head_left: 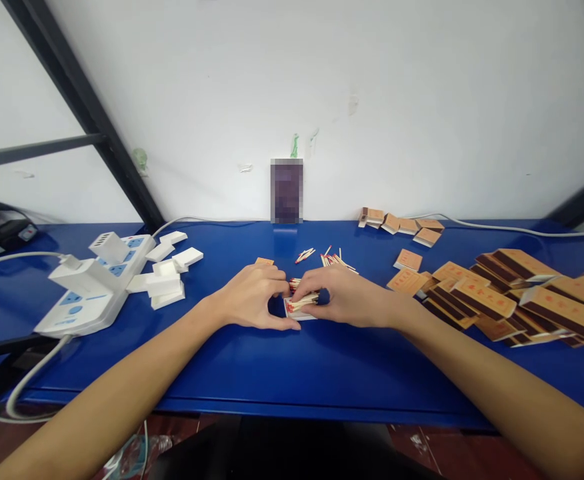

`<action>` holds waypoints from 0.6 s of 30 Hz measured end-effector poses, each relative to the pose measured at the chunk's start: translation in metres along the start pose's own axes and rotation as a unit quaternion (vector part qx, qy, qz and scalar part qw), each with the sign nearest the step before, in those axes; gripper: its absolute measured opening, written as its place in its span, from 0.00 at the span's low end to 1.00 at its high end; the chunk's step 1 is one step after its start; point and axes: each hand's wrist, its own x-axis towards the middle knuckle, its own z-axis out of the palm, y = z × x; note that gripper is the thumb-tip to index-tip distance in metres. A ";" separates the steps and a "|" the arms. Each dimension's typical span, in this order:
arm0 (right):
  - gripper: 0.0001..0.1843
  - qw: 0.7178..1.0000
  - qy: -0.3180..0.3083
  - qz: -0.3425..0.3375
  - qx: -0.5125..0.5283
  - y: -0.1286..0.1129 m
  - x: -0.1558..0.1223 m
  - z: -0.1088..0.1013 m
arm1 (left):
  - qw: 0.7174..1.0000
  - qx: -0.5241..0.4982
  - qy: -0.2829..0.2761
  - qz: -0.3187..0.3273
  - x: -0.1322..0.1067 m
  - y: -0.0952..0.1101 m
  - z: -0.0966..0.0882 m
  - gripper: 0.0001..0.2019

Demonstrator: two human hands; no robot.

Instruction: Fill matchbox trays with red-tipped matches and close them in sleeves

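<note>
A small white matchbox tray [309, 318] lies on the blue table in front of me, partly hidden by my fingers. My left hand [257, 297] curls around its left end, thumb along the near side. Red-tipped matches [305, 303] rest in and over the tray, and my right hand [345, 293] pinches a bunch of them there. Behind my fingers more loose matches [337, 259] are scattered, with a small pile [305, 255] farther left. An orange matchbox piece [265, 261] shows just past my left hand.
White empty trays [167, 280] are heaped at left beside a power strip [97, 287] with plugs and cables. Orange matchbox sleeves [492, 300] pile up at right, with several more [402, 223] near the wall. A blurred dark rectangle [287, 191] stands at the wall.
</note>
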 end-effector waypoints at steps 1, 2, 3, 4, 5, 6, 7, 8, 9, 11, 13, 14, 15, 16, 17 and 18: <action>0.07 1.000 -0.001 -0.006 -0.006 -0.001 0.000 0.002 | 1.000 0.000 -0.001 -0.001 0.000 0.000 0.000 0.25; 0.07 1.000 -0.002 -0.013 -0.008 -0.002 0.001 0.004 | 1.000 0.000 -0.003 -0.001 0.000 0.001 0.000 0.26; 0.07 1.000 -0.002 -0.020 -0.008 -0.003 0.001 0.005 | 1.000 0.000 -0.004 -0.002 0.000 0.001 0.000 0.26; 0.06 1.000 -0.001 -0.025 -0.004 -0.003 0.001 0.006 | 1.000 0.000 -0.004 -0.001 0.001 0.001 -0.001 0.25; 0.06 1.000 0.000 -0.029 0.001 -0.003 0.001 0.006 | 1.000 0.000 -0.005 0.000 0.001 0.002 -0.001 0.25; 0.06 1.000 0.000 -0.030 0.005 -0.004 0.000 0.006 | 1.000 0.001 -0.006 0.001 0.001 0.002 -0.001 0.25; 0.06 1.000 0.001 -0.029 0.007 -0.004 0.000 0.005 | 1.000 0.003 -0.006 0.002 0.001 0.002 -0.001 0.25; 0.06 1.000 0.001 -0.026 0.007 -0.004 -0.001 0.004 | 1.000 0.004 -0.006 0.002 0.002 0.002 -0.001 0.25; 0.06 1.000 -0.001 -0.021 0.006 -0.004 -0.001 0.003 | 1.000 0.004 -0.006 0.003 0.002 0.002 -0.002 0.25; 0.06 1.000 -0.006 -0.012 0.010 -0.005 -0.001 0.001 | 1.000 0.005 -0.008 0.006 0.002 0.003 -0.002 0.26; 0.06 1.000 -0.015 -0.007 0.017 -0.005 -0.002 -0.001 | 1.000 0.007 -0.010 0.008 0.002 0.003 -0.002 0.26; 0.05 1.000 -0.018 -0.006 0.016 -0.006 -0.002 -0.001 | 1.000 0.008 -0.010 0.008 0.002 0.002 -0.002 0.26; 0.04 1.000 -0.019 -0.006 0.010 -0.006 -0.002 -0.001 | 1.000 0.010 -0.011 0.007 0.002 0.002 -0.002 0.26; 0.03 1.000 -0.017 -0.006 0.001 -0.006 -0.003 -0.001 | 1.000 0.012 -0.011 0.007 0.002 0.002 -0.002 0.26; 0.03 1.000 -0.013 -0.007 -0.009 -0.005 -0.003 -0.002 | 1.000 0.013 -0.011 0.007 0.002 0.002 -0.002 0.25; 0.03 1.000 -0.008 -0.009 -0.017 -0.005 -0.003 -0.002 | 1.000 0.014 -0.011 0.008 0.002 0.002 -0.002 0.25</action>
